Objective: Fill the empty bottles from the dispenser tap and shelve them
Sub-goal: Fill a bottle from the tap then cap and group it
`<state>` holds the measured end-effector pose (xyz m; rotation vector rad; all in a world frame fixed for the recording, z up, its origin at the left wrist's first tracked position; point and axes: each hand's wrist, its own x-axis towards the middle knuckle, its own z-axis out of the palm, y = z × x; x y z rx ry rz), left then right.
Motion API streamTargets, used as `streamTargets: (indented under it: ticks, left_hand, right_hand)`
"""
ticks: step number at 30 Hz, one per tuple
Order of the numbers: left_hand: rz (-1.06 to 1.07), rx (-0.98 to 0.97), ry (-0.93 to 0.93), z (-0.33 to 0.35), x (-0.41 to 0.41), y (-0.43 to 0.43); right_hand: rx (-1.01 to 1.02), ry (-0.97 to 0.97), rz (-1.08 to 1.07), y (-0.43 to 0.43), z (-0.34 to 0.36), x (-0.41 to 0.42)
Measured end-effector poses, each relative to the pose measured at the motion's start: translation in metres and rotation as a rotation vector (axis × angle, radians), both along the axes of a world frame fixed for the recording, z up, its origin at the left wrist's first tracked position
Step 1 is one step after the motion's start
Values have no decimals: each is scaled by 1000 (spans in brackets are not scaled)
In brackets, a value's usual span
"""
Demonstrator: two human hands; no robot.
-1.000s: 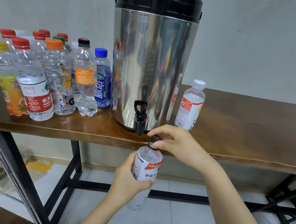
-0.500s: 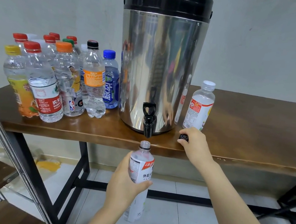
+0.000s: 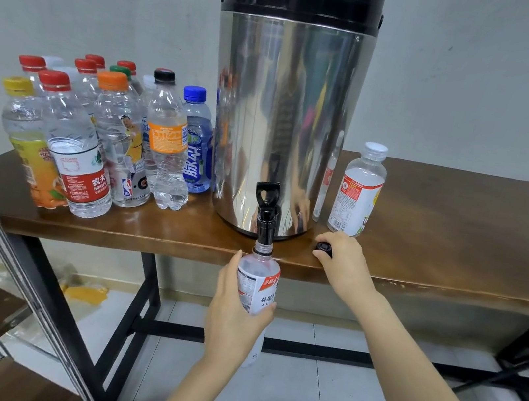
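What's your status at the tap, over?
Left hand holds uncapped bottle, mouth right under dispenser tap. Right hand pinches black cap on table. Tap lever untouched, path clear.

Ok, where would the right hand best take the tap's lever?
Probably pinch the lever at its looped top, from the front right: it stands upright above the spout, the dispenser wall close behind, and the left hand holds the bottle below.

Left hand [image 3: 233, 320] gripping open bottle [image 3: 260, 291] under tap [image 3: 266, 216], right hand [image 3: 344, 266] holding cap [image 3: 324, 247]
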<state>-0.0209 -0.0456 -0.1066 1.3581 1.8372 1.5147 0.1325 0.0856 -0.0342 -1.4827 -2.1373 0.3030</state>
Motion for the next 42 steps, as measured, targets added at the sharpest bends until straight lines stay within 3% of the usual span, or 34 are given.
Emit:
streamTargets:
  ticks: [13,20,23,26,30,35,42]
  left_hand:
    - [-130,115,-13,-5,-13,14]
    - [-189,58,-42,-1,-19,19]
    - [-189,58,-50,-2,-20,22]
    - [-195,82,-50,-2,-21,22]
    - [-205,112,-25,0,-21,22]
    - [-219,94,-17,1,-25,21]
    - [-205,79,6,2,-25,23]
  right_hand:
    - [8,21,9,4,-3,2]
    - [21,12,5,-1,-2,1]
    - [116,-8,-21,-10,8,-2]
    - [273,158,92,-25,33,-13]
    - [316,360,307,-47,72,-41]
    - [304,200,361,-57,91,-65]
    - [270,228,336,-55,88,-70]
